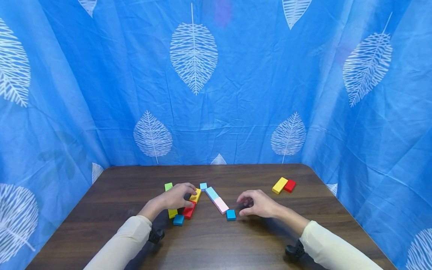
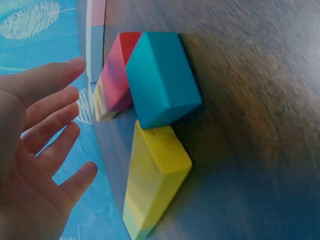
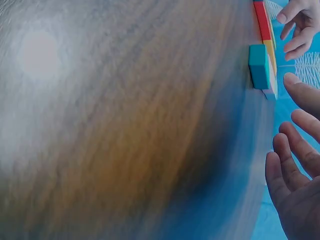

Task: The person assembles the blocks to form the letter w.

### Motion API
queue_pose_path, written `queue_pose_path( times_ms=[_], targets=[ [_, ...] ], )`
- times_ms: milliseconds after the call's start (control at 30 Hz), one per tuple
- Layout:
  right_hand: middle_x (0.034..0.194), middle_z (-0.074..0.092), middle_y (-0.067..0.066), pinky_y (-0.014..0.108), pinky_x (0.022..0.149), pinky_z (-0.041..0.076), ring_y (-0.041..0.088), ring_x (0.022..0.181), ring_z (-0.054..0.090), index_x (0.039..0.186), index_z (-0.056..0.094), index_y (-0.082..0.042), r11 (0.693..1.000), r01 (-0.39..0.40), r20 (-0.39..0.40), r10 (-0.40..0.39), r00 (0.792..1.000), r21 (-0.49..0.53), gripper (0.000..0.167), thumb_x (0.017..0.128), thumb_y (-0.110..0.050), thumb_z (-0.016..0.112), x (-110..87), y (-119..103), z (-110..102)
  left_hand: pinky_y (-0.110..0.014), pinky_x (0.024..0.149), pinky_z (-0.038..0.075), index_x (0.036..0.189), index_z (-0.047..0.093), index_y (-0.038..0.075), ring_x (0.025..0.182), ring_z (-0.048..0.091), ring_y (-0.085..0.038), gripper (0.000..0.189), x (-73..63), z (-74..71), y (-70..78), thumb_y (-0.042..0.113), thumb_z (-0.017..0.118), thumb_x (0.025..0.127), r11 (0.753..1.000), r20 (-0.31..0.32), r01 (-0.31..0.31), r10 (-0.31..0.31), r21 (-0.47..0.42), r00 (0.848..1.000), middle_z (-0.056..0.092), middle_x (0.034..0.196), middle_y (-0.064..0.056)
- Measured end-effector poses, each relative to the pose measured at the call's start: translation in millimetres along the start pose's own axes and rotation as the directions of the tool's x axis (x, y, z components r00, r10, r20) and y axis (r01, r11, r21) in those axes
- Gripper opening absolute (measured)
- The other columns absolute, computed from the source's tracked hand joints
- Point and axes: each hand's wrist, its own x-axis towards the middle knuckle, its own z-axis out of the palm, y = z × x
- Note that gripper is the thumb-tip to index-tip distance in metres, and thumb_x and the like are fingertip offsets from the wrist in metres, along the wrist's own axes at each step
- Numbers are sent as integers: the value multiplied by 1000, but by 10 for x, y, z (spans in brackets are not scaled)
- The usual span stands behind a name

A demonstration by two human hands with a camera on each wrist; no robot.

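Note:
My left hand [image 1: 176, 195] hovers over a group of coloured blocks, its fingers loosely bent and nothing between them. Beneath and beside it lie a yellow block [image 1: 197, 195], a red block [image 1: 189, 211], a teal block [image 1: 178, 220] and a yellow-green block [image 1: 173, 213]. The left wrist view shows those fingers apart from the teal block [image 2: 162, 80]. My right hand [image 1: 259, 203] is held above the table with fingers relaxed, holding nothing. Just left of it sits another teal block [image 1: 231, 215], touching the end of a pink block [image 1: 221, 205].
A light blue block [image 1: 212, 193] continues the slanted line from the pink one, with a small light blue block [image 1: 203, 186] by its far end. At the right, a yellow block [image 1: 280, 185] and a red block [image 1: 290, 185] lie together. A blue curtain [image 1: 236, 93] surrounds the wooden table [image 1: 216, 243].

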Motion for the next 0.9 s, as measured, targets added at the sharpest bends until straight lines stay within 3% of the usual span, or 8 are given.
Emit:
queue_pose_path(
  times_ms=[267,567,733,900],
  targets=[
    [107,71,2,34,86,57,17,94,64,115,73,-8,999,-40,-16,40,999,-10,36,87,-25,87,-44,31,-130,-54,105,49,126,72,-2,129,54,-40,40,104,46,104,9,83,89,995,-74,-94,93,-12,993,61,136,-18],
    [107,71,8,35,85,59,21,94,65,117,71,-3,998,-56,-44,56,997,-6,38,88,-24,85,-113,94,-274,-52,104,50,129,70,0,128,55,-36,46,245,200,315,18,84,89,999,-161,-45,41,-27,986,62,135,-15],
    [107,72,10,32,83,59,18,92,66,116,71,-1,998,-63,-56,63,996,-1,39,88,-24,85,-140,150,-357,-51,102,51,127,71,-1,122,59,-34,44,289,335,445,22,83,91,999,-181,-45,42,-15,983,64,131,-14],
    [107,72,13,30,82,59,17,91,66,116,71,1,998,-64,-62,66,996,23,39,88,-23,85,-170,189,-426,-47,100,53,127,71,0,118,62,-32,44,336,471,510,26,80,93,1000,-194,-4,5,5,981,64,131,-14]
  ],
)
